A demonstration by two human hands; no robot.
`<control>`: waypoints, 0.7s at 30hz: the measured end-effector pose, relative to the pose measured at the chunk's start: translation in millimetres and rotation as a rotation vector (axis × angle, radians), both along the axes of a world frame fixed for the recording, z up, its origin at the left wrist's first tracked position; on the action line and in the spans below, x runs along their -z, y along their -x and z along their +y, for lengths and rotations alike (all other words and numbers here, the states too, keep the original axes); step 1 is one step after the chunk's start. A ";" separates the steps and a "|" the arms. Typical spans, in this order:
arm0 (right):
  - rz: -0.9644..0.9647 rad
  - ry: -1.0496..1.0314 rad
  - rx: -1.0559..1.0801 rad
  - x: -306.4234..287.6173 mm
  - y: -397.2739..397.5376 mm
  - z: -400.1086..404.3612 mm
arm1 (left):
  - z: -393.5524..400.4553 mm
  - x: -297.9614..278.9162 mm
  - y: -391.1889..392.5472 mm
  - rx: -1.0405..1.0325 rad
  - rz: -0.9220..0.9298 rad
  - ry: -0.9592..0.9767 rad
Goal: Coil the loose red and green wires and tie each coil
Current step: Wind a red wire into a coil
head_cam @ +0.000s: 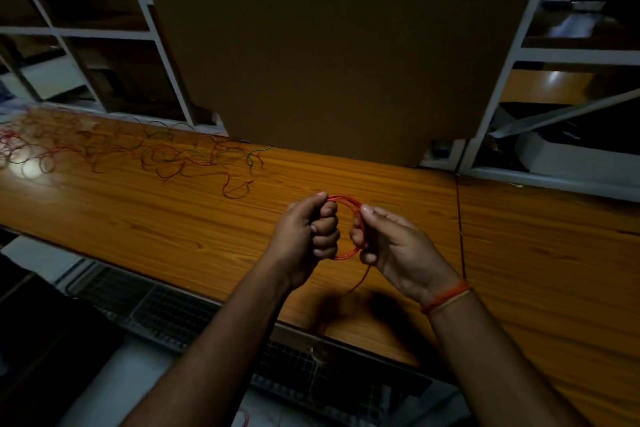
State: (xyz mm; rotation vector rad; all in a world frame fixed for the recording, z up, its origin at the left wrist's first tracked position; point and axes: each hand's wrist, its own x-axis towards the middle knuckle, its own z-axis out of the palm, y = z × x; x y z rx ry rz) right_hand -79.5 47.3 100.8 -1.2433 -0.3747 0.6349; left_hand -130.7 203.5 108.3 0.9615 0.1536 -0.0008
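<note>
A small coil of red wire hangs between my two hands above the wooden bench. My left hand grips the coil's left side with curled fingers. My right hand pinches its right side, and a loose red tail trails down from under that hand toward the bench's front edge. A tangle of loose red and green wires lies spread over the bench at the far left.
A large brown cardboard panel stands upright behind the bench. White shelf frames flank it on both sides. Below the bench's front edge runs a wire mesh tray. An orange band circles my right wrist.
</note>
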 end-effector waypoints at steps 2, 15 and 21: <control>-0.065 0.078 -0.014 -1.2 -1.4 -0.2 | 0.4 3.0 0.3 -0.005 0.033 0.063; -0.141 0.149 0.058 31.6 4.9 -1.9 | 21.5 -11.2 5.1 -0.038 -0.039 0.449; 0.019 0.107 0.545 91.3 16.8 -23.7 | 51.9 -20.6 8.3 -0.216 -0.141 0.607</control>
